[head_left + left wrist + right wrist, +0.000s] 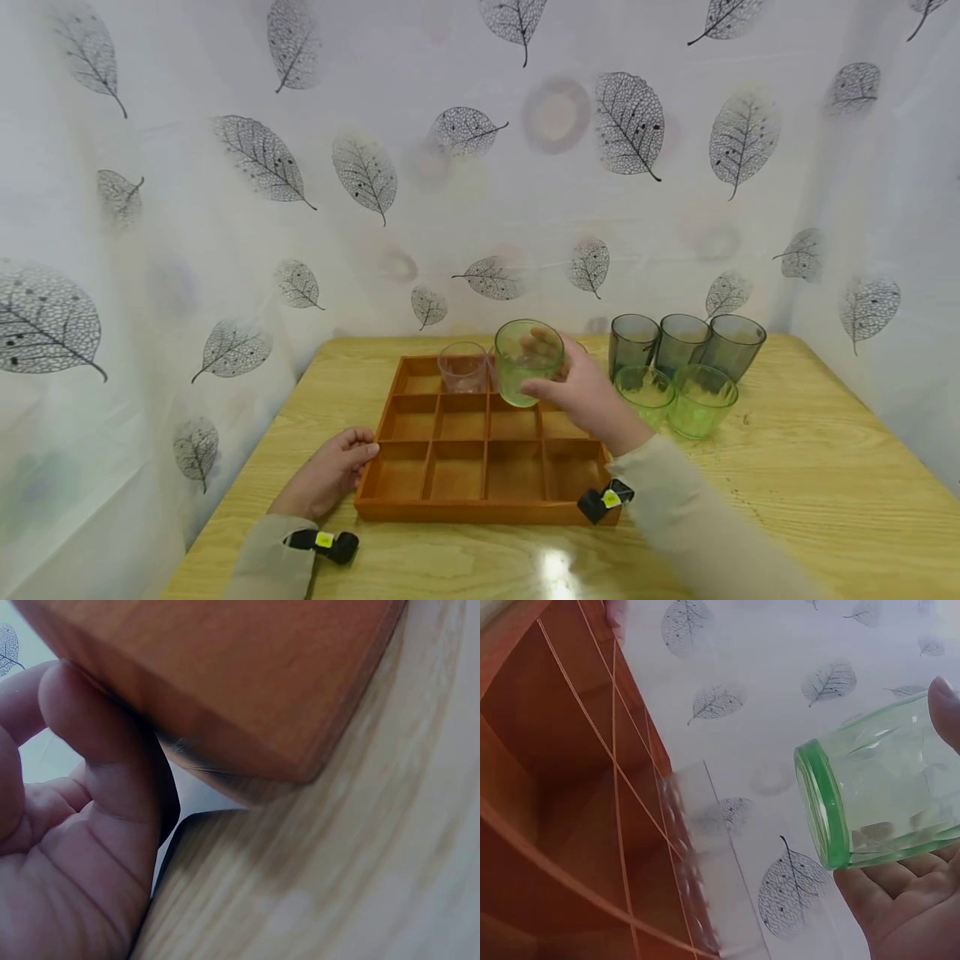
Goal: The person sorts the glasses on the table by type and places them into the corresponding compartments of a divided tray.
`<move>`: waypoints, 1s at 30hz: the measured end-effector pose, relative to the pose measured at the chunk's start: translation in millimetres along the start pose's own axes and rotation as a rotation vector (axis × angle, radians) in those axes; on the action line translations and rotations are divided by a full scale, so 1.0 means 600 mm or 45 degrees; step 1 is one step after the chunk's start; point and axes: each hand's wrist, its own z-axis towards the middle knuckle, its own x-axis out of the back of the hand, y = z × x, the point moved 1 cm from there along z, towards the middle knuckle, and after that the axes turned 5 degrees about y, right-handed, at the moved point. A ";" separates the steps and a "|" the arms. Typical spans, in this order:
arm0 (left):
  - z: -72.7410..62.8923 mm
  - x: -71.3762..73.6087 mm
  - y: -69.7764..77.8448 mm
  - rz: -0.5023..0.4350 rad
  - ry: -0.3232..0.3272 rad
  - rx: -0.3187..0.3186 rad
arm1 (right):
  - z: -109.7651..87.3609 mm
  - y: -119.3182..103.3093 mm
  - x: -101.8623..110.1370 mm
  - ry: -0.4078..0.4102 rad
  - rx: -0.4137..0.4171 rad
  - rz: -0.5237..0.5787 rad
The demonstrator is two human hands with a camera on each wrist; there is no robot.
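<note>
My right hand (588,392) grips a clear green glass (525,367), thumb on the near side and fingers around the far side. The glass is raised above the back part of a brown wooden compartment box (487,512). In the right wrist view, the green glass (885,787) shows its thick green base, with the thumb over its side. My left hand (333,471) holds the box at its left wall, fingers bent. The left wrist view shows the thumb (97,720) against the wooden wall (225,690). Colourless glass (462,371) stands in the box's back row, partly hidden behind the green one.
Three dark grey glasses (633,342) stand at the back right of the wooden table (817,467). Two green glasses (701,404) sit just in front of them, beside my right forearm. A white leaf-print curtain (480,208) hangs behind the table.
</note>
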 end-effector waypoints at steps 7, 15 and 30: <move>-0.001 0.000 0.001 -0.002 -0.014 0.000 | 0.017 0.017 -0.038 -0.004 -0.008 -0.012; 0.003 0.002 0.003 -0.008 -0.024 0.010 | 0.026 0.032 -0.086 0.060 -0.123 -0.084; 0.003 0.004 -0.001 0.010 0.001 0.003 | 0.036 0.085 -0.134 0.039 -0.224 -0.163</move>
